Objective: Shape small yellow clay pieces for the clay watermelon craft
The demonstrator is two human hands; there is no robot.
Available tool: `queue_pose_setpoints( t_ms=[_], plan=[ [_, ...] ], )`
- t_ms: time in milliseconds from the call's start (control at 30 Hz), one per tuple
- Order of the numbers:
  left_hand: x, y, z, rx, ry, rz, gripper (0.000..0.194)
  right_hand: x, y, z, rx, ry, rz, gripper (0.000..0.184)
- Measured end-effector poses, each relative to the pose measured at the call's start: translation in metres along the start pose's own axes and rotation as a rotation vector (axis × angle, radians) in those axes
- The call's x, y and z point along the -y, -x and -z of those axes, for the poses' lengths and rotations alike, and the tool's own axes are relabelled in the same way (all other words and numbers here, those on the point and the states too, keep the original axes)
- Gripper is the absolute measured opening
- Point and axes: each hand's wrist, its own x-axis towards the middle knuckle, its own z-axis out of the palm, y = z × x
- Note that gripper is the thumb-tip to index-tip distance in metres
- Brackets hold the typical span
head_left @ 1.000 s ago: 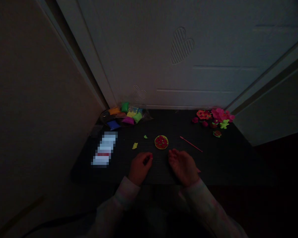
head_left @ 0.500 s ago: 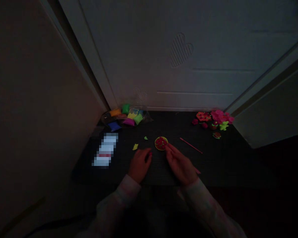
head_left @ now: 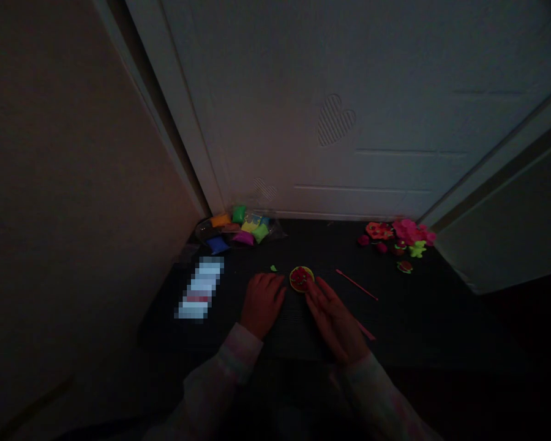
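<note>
A small round clay pizza (head_left: 298, 280), yellow-rimmed with red pieces and green bits on top, lies on the dark table. My right hand (head_left: 337, 318) is at its right edge, fingers stretched out and fingertips touching or nearly touching the rim. To the left of the pizza, my left hand (head_left: 262, 305) rests palm down with fingers curled toward the tabletop. Its fingertips hide whatever may be under or in them. A green clay scrap (head_left: 273, 268) lies just beyond the left fingers. A thin pink clay tool (head_left: 357, 285) lies right of the pizza; another pink tool (head_left: 365, 330) is partly covered by my right hand.
Several coloured clay packets (head_left: 244, 237) lie in clear plastic at the back left. A blurred-out bright phone-like rectangle (head_left: 200, 288) is in front of them. Finished clay figures, including pink flowers (head_left: 411, 231) and a small burger shape (head_left: 404, 266), stand back right. A white door (head_left: 266, 92) borders the table.
The view has tilted up slightly. My left hand has turned flatter over the spot of the yellow scrap, which is now hidden; the red bit at its fingertips no longer shows. My right hand's fingers have straightened.
</note>
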Motion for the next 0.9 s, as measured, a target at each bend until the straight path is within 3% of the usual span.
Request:
queue_pose_setpoints(
  t_ms=[67, 133, 267, 333, 633, 900],
  plan=[
    [-0.015, 0.006, 0.005, 0.038, 0.127, -0.080, 0.019, -0.003, 0.001, -0.003, 0.029, 0.004, -0.023, 0.030],
    [-0.030, 0.013, 0.006, 0.096, 0.324, -0.054, 0.013, -0.008, 0.003, -0.005, 0.064, 0.017, -0.055, 0.032],
    [-0.050, 0.025, -0.002, 0.099, 0.594, 0.294, 0.008, -0.018, 0.011, -0.009, 0.054, 0.026, -0.040, 0.028],
    [-0.055, 0.029, -0.006, 0.077, 0.674, 0.399, 0.009, -0.021, 0.014, -0.010, 0.011, 0.018, -0.007, 0.027],
    [-0.067, 0.025, -0.003, 0.116, 0.851, 0.574, 0.017, -0.033, 0.012, -0.019, -0.039, 0.119, 0.194, 0.030],
    [-0.057, 0.018, -0.001, 0.187, 0.988, 0.650, 0.011, -0.041, 0.014, -0.009, 0.009, 0.366, 0.204, 0.045]
  ],
)
